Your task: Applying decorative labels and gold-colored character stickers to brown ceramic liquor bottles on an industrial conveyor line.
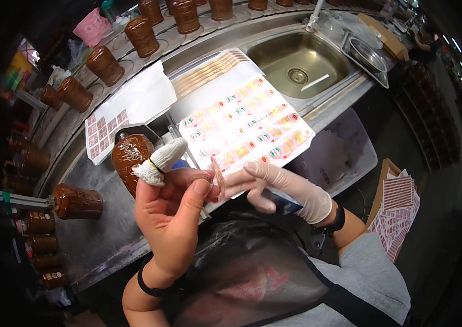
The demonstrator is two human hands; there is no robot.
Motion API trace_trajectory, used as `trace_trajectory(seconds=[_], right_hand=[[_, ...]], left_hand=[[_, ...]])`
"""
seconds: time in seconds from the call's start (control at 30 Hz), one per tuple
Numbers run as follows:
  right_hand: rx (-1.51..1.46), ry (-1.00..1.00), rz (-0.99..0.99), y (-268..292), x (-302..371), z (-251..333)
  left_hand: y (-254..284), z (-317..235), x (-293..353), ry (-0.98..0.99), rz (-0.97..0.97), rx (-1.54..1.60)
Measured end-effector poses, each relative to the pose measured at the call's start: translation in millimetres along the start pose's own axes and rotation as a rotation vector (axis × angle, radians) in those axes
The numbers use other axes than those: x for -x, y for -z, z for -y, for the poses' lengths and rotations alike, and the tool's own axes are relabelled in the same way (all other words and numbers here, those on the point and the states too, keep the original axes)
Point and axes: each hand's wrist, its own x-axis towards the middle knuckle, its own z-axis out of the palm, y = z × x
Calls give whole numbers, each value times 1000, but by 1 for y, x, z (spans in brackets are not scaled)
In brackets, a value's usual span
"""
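Between the left hand [168, 220] and the gloved right hand [293, 191] is one clear film [219, 175], pinched narrowly in the left grip; whether the right grip holds the single blue thing [284, 201], partly hidden there, I cannot tell. Behind the left hand, one brown jar [128, 158] is partly covered.

Jar [128, 155] partly hidden, blue item [284, 202] unclear

SS sink [323, 52], wht strip [316, 82] in basin, 1 o'clk | metal tray [371, 72] w/ metal dish [365, 52], 2 o'clk | wht plastic tub [371, 155], 3 o'clk | pink bag [92, 27], 10–11 o'clk
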Motion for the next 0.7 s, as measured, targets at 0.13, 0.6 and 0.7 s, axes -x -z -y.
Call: trace_trajectory(seconds=[0.13,0.6,0.7], right_hand=[[-210,-46,27,-10,-20,-7],[721,457,-851,171,-44,133],[1068,231,-962,292,-40,172]], left_hand=[[7,-6,1,4,38,9],[49,9,-1,134,-124,-156],[73,3,0,87,-217,-194]])
